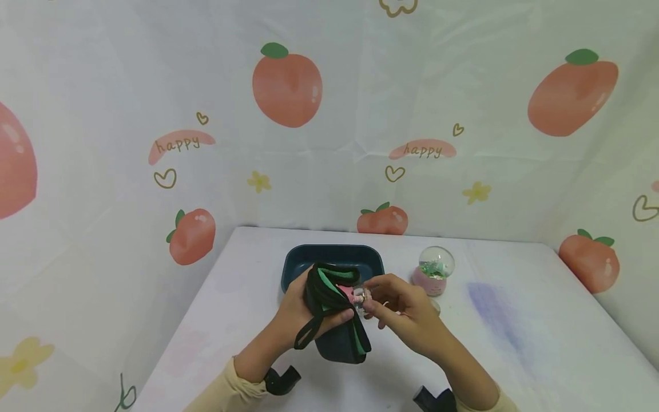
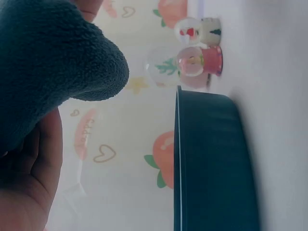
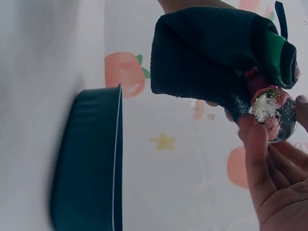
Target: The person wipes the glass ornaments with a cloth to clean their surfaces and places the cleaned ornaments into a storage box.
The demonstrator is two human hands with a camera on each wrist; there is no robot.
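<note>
A dark green cleaning cloth [image 1: 340, 337] with a bright green underside and a hanging loop is folded in my left hand [image 1: 296, 315], which grips it over the tub. The cloth wraps the pink-red base of a small snow globe [image 1: 359, 296], hiding most of that base. My right hand [image 1: 404, 312] pinches the globe's clear dome between thumb and fingers. In the right wrist view the snow globe [image 3: 272, 113] tilts sideways, with white flakes and a pink figure inside, its base tucked against the cloth [image 3: 207, 53].
Behind the cloth stands a dark teal tub [image 1: 334, 246] on the white table. To its right is a larger snow globe [image 1: 432, 272] with a pink base. The left wrist view also shows a red-based globe [image 2: 211, 60] and a white-based globe [image 2: 210, 31]. A fruit-print curtain [image 1: 329, 189] hangs behind.
</note>
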